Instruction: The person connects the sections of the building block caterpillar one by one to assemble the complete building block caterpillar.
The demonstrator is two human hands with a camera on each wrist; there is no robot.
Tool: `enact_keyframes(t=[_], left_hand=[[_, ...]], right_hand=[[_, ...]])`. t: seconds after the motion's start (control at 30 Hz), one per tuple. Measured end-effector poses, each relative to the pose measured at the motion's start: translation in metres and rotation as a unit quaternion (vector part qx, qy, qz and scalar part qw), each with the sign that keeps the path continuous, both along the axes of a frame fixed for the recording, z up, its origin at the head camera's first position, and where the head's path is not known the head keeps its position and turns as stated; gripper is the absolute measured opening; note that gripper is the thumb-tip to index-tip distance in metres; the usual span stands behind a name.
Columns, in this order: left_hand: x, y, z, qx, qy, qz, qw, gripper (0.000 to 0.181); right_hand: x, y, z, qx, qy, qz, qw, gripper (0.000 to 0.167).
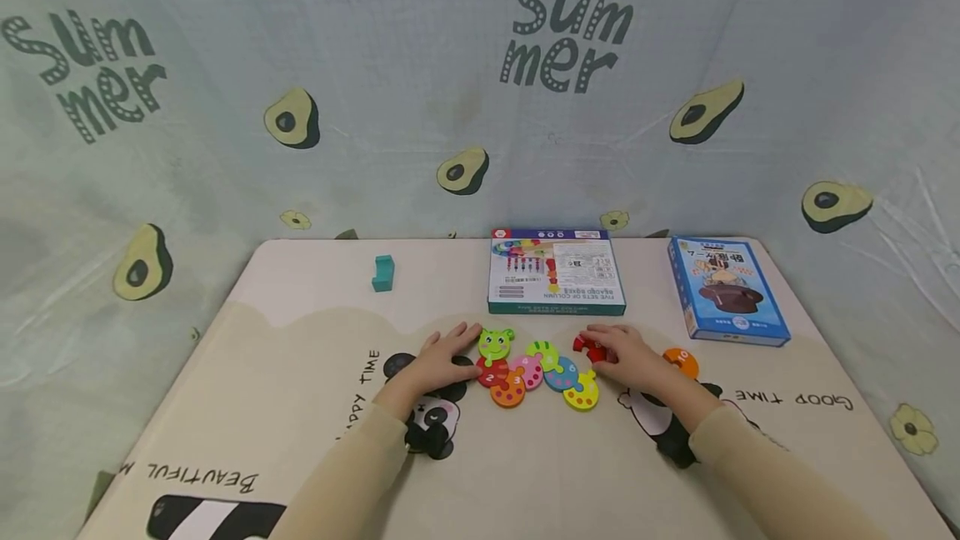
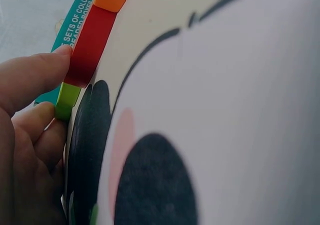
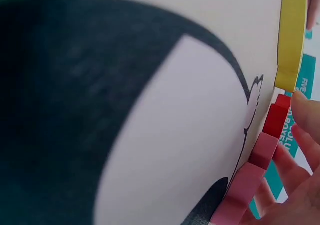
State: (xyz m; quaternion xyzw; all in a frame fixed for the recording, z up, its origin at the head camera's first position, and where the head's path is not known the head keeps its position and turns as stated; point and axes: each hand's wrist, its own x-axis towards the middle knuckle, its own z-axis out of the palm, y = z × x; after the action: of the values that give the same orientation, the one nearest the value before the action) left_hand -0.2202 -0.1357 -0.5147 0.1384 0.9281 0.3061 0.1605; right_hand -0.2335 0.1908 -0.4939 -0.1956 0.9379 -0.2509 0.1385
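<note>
A caterpillar puzzle of flat numbered pieces curves across the table: green smiling head (image 1: 495, 345), red piece (image 1: 491, 372), orange piece (image 1: 508, 390), pink, green and blue pieces, and a yellow piece (image 1: 582, 392). My left hand (image 1: 444, 359) rests against its left end, thumb on the red piece's edge and fingers by the green head. Off the right end, my right hand (image 1: 628, 354) holds another red piece (image 1: 592, 350). In the right wrist view the thumb is beside the yellow piece (image 3: 291, 40), and a pink piece (image 3: 242, 185) lies along the fingers.
An orange piece (image 1: 681, 362) marked 10 lies beyond my right forearm. Behind the puzzle is a flat white and teal box (image 1: 557, 273), with a blue box (image 1: 727, 290) to its right. A small teal block (image 1: 383, 273) stands at the back left.
</note>
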Motion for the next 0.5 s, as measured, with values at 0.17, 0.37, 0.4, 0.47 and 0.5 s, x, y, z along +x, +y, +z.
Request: enact_keyframes(t=[0.17, 0.37, 0.4, 0.47, 0.5], left_hand=[[0.0003, -0.0003, 0.0004, 0.001, -0.002, -0.002, 1.0, 0.072], [0.0011, -0.0011, 0.0019, 0.003, -0.008, 0.0, 1.0, 0.072], [0.0012, -0.0011, 0.0022, 0.002, -0.011, 0.001, 0.9999, 0.072], [0.0013, -0.0008, 0.0024, 0.007, -0.01, 0.0, 0.9999, 0.072], [0.0012, -0.0004, 0.0028, 0.008, -0.009, 0.0, 0.9999, 0.071]], right_hand=[[-0.0013, 0.0015, -0.0019, 0.0, -0.009, 0.003, 1.0, 0.048], [-0.0039, 0.0014, -0.0047, 0.025, -0.002, 0.011, 0.9996, 0.057], [-0.0042, 0.0013, -0.005, 0.029, 0.0, 0.014, 0.9995, 0.057], [-0.0045, 0.0015, -0.0051, 0.03, 0.002, 0.016, 0.9994, 0.057], [-0.0045, 0.0023, -0.005, 0.028, 0.005, 0.017, 0.9995, 0.056]])
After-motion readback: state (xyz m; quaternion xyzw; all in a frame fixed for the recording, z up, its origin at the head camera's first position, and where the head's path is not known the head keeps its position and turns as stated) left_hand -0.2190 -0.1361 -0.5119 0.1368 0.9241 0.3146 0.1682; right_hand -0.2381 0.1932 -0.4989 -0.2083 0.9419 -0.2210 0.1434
